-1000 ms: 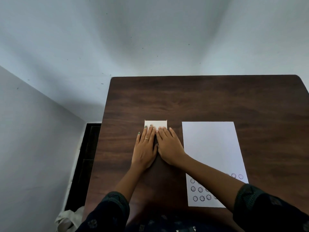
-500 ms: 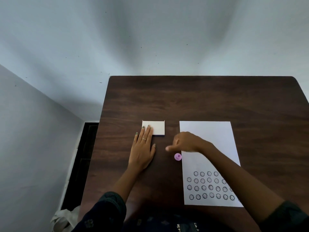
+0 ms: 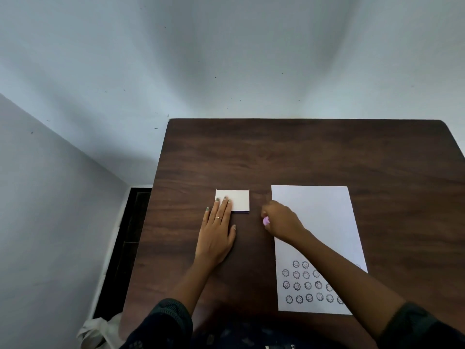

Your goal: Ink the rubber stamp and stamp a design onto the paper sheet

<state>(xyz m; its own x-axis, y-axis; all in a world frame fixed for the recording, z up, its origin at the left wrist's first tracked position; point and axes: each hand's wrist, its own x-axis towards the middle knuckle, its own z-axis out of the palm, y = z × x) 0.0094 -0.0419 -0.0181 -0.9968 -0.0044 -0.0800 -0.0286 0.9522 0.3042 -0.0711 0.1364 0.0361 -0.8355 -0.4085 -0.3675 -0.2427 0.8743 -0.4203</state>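
Observation:
A white paper sheet [image 3: 319,212] lies on the right of the dark wooden table [image 3: 302,152]; its near part carries several rows of round smiley prints [image 3: 307,285]. A small white ink pad case [image 3: 240,201], lid shut, sits left of the sheet. My left hand [image 3: 216,238] lies flat on the table with its fingertips on the case's near left corner. My right hand [image 3: 281,222] is at the sheet's left edge, fingers curled around a small pink rubber stamp [image 3: 266,221], which is mostly hidden under the hand.
The table stands against a pale wall, in a corner. A dark floor gap [image 3: 125,235] runs along the table's left edge, with a light cloth bag [image 3: 95,331] at the lower left. The table's far half is bare wood.
My right hand left the ink pad case and moved right, revealing the pink stamp on the table, then closed over it. My left hand stayed on the case.

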